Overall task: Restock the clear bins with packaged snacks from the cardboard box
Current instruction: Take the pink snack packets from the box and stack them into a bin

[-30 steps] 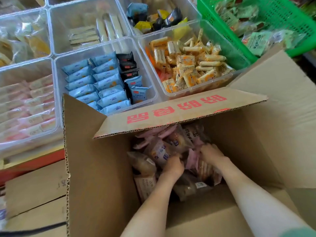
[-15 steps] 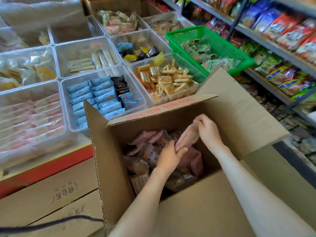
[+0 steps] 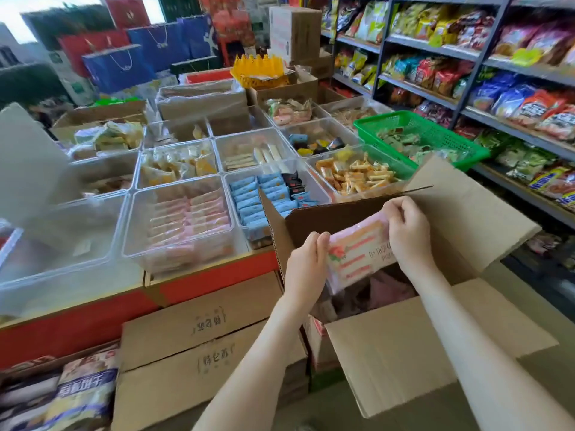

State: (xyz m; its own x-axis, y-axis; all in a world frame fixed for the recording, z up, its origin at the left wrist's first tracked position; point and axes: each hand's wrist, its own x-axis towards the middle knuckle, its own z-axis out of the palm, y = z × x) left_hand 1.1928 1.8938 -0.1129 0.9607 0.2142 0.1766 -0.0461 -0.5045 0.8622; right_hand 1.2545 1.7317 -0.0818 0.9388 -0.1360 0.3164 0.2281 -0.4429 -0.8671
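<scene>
1. Both hands were busy with one load. The left hand (image 3: 306, 262) gripped the lower left end of a small stack of pink packets (image 3: 357, 255), and the right hand (image 3: 407, 234) curled its fingers over the upper right end. Neither hand was free.
2. The stack hung tilted in the air above the open cardboard box (image 3: 404, 353), clear of what lay inside and not touching any bin.
3. Down in the box, more wrapped snacks (image 3: 389, 287) showed in the shadow, pink and brownish. The box looked far from emptied.
4. To the left, on the red-fronted table (image 3: 202, 279), a clear bin (image 3: 127, 231) held rows of similar pink packets. By the colour match, this seemed the likely place for the stack, and there appeared to be room above the rows.
5. The bin of blue packets (image 3: 264, 197) and the bin of orange snacks (image 3: 354, 174), both just behind the box's raised flap, looked reasonably stocked. The large bin at far left (image 3: 62, 244) was too blurred to tell what it held.
6. As a judgement, the restocking was somewhere in its middle. This handful was lifted but not yet placed. It needed carrying left across the flap and laying in the bin, and the rest of the box had to follow.
</scene>
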